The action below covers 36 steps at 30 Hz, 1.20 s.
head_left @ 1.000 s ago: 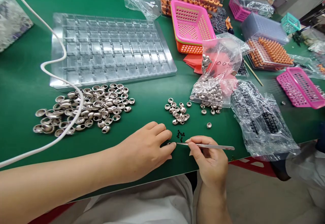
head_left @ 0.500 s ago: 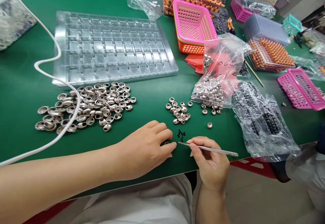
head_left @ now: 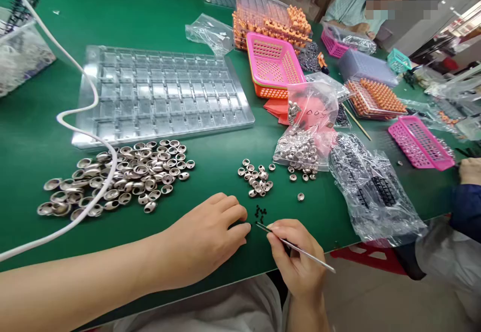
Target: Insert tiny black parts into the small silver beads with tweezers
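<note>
My right hand [head_left: 298, 252] pinches a pair of metal tweezers [head_left: 306, 255], whose tips point left at a tiny black piece beside several small black parts [head_left: 260, 212]. My left hand [head_left: 212, 239] rests on the green table with fingers curled together, just left of the tweezer tips. Its fingertips hide what they hold; half a second ago a small silver metal ring showed between them. Beyond my hands lies a small cluster of silver metal rings [head_left: 257, 175]. A larger heap of such rings [head_left: 131, 171] spreads to the left.
A clear compartment tray [head_left: 165, 94] lies behind the heap, and a white cable [head_left: 88, 109] crosses at left. Stacked baskets [head_left: 274, 63], a bag of rings [head_left: 302, 141] and a bag of black parts [head_left: 370, 186] stand right. A co-worker's hand [head_left: 469, 171] shows at the right edge.
The view has tilted up. The tweezers have swung from nearly level to a slant, their tips now nearer the black parts. The ring at my left fingertips is no longer visible.
</note>
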Each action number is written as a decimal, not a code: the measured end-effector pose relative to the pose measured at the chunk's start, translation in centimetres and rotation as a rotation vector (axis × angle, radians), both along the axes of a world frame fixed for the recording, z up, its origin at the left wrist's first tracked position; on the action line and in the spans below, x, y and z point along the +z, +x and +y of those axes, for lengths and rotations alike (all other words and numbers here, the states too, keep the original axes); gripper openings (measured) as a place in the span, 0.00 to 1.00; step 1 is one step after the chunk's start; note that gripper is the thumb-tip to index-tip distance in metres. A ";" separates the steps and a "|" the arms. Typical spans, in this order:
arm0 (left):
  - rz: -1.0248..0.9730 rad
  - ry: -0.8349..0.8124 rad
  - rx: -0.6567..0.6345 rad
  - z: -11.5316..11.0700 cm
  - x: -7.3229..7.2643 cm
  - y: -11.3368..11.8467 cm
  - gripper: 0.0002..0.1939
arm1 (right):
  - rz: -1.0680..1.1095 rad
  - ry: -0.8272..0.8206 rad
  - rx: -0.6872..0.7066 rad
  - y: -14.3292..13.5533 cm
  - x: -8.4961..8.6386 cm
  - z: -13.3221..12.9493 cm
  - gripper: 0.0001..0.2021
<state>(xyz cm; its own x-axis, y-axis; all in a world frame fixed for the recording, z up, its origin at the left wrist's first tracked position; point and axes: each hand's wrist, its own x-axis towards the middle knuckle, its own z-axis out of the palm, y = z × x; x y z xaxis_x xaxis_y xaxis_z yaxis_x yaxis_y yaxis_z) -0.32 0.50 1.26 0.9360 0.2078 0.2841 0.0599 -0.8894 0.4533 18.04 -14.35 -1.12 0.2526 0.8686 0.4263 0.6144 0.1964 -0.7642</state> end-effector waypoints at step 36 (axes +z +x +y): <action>0.172 -0.138 0.191 -0.2 -0.1 -0.2 0.09 | 0.192 -0.101 -0.209 -0.2 -1.1 -0.6 0.09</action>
<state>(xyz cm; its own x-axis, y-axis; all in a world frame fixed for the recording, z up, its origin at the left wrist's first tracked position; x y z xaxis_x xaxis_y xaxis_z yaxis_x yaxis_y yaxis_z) -0.57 0.25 1.15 0.9080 0.4108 0.0817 0.3068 -0.7851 0.5381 17.82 -14.94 -2.18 0.4977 0.8250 0.2675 0.4757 -0.0018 -0.8796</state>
